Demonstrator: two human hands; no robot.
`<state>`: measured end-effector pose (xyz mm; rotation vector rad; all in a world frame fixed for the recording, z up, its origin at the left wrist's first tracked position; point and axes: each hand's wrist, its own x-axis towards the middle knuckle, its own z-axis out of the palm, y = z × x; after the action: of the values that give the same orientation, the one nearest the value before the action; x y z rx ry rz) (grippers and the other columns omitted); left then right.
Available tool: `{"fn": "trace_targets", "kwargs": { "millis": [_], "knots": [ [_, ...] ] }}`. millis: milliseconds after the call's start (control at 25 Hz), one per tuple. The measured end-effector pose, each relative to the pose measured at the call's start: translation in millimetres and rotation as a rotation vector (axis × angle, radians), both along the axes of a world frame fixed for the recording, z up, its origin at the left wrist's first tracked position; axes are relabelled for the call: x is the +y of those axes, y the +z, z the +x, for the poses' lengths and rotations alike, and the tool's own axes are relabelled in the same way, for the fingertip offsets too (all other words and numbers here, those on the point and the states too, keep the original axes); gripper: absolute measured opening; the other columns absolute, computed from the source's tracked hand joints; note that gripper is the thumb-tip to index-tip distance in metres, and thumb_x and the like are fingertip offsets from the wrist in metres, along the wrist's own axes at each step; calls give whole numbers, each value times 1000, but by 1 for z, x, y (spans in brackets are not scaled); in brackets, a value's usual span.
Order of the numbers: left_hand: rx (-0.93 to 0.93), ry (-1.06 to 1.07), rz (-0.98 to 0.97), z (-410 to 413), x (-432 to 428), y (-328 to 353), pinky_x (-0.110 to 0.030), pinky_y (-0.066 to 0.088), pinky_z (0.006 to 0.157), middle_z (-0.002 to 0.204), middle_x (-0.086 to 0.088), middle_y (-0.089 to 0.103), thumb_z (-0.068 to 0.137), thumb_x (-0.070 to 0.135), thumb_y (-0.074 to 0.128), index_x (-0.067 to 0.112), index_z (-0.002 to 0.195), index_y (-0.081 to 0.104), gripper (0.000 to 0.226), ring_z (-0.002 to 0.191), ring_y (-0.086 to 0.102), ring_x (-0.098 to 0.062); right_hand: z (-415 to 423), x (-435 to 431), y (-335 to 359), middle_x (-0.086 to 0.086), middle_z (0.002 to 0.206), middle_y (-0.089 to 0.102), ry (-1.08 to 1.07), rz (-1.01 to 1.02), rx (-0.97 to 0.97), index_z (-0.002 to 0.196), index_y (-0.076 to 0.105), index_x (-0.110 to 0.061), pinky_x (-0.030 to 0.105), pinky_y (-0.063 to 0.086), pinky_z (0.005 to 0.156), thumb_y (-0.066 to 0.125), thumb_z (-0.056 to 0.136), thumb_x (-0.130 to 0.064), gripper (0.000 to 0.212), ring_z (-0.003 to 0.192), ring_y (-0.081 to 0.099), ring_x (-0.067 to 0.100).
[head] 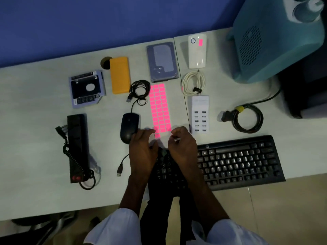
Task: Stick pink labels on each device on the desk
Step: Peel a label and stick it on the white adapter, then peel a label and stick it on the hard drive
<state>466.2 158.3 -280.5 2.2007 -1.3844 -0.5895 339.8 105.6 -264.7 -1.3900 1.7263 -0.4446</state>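
Pink label sheet (159,106) lies mid-bench between mouse (129,127) and white charger (200,114), my left hand (143,151) fingers pressing its near end, my right hand (182,147) fingers pinching its edge; peeling fast could tear or curl a label on this smooth pale bench (35,103) by the blue wall (88,23).

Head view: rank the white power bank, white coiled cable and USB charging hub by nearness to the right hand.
1. USB charging hub, just beyond the right hand, slightly to its right.
2. White coiled cable, behind the hub.
3. White power bank, farthest back, already carrying a pink label.
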Motion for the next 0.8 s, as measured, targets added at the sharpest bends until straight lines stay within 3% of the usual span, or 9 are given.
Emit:
{"fn": "trace_targets", "kwargs": {
  "millis": [120,320,480,800],
  "knots": [
    [-7,44,-1,-6,3,-2,-32,49,90,112,0,69,85,18,72,19,108,72,23,104,63,-22,0,13,1,-1,101,69,-35,-33,24,110,63,-14,15,39,75,65,83,-10,28,87,64,9],
    [-7,118,63,-9,-2,-7,-36,55,83,103,-2,72,81,28,77,16,99,75,21,100,66,-24,10,21,2,2,109,68,-44,-40,39,120,60,-13,24,48,82,64,83,-10,37,95,65,15],
    [-78,114,44,-11,-8,-7,-32,51,72,94,-2,70,81,35,79,15,91,72,23,91,65,-24,14,18,-3,5,111,66,24,-58,69,119,61,-11,30,51,84,61,82,-8,37,97,65,21],
    [-98,123,54,-12,-14,-15,-35,53,73,89,-3,68,86,37,75,16,85,68,22,89,64,-24,10,6,-10,0,95,66,-3,6,33,114,60,-17,33,53,81,67,79,-16,35,89,65,18]
  ]
}}
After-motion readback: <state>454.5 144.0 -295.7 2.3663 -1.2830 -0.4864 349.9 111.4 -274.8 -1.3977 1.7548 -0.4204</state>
